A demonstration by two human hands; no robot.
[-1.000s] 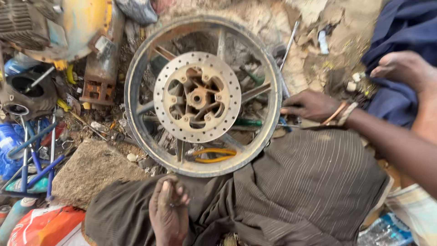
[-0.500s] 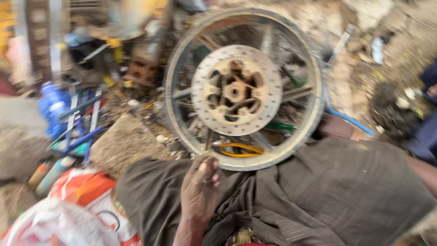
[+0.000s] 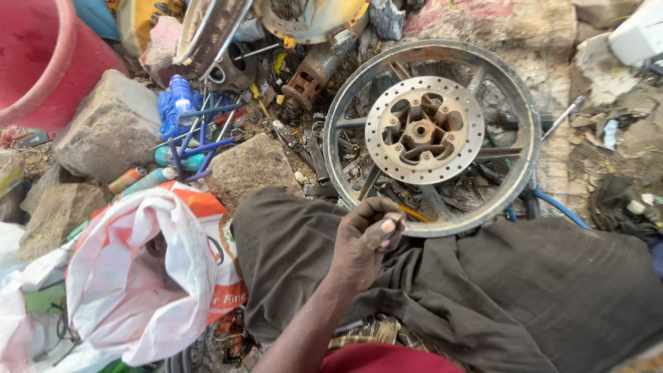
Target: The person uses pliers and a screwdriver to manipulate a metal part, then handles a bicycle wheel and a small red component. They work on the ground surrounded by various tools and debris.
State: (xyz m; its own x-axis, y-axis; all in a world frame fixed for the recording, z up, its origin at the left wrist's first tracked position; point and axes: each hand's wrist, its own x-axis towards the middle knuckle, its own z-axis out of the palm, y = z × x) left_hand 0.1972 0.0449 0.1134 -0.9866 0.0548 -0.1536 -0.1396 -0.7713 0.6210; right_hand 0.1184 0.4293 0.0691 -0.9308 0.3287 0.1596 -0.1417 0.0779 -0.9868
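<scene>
Hand [image 3: 362, 242]: one hand shows, coming up from the bottom edge over the lap — which of the two it is I cannot tell. Its fingers are curled in, thumb tip pressed against a small dark piece pinched at the fingertips; what the piece is cannot be made out. The other hand is out of view.

Cloth [image 3: 525, 290]: dark brown, draped over the lap and spreading right; the hand rests on it, just below the wheel's near rim.

Bag [image 3: 138, 276]: white plastic with orange print, crumpled on the ground left of the lap, touching the cloth's edge.

Wheel [image 3: 431, 135]: a dusty spoked rim lying flat on the ground right in front of the knees, its near edge overlapped by the cloth and close to the fingertips.

Disc [image 3: 424, 130]: a drilled brake disc, rusty tan, sits at the wheel's centre facing up.

Hose [image 3: 556, 206]: blue, curving out from under the wheel's right side.

Stones [image 3: 248, 169]: one grey block just left of the wheel, a larger one farther left.

Blue rods [image 3: 200, 135]: a tangle of thin blue metal bars between the stones, with a blue bottle [image 3: 181, 93] behind.

Tub [image 3: 41, 55]: red — far left corner.

Scrap [image 3: 311, 21]: yellowed engine parts and metal pieces piled beyond the wheel.
</scene>
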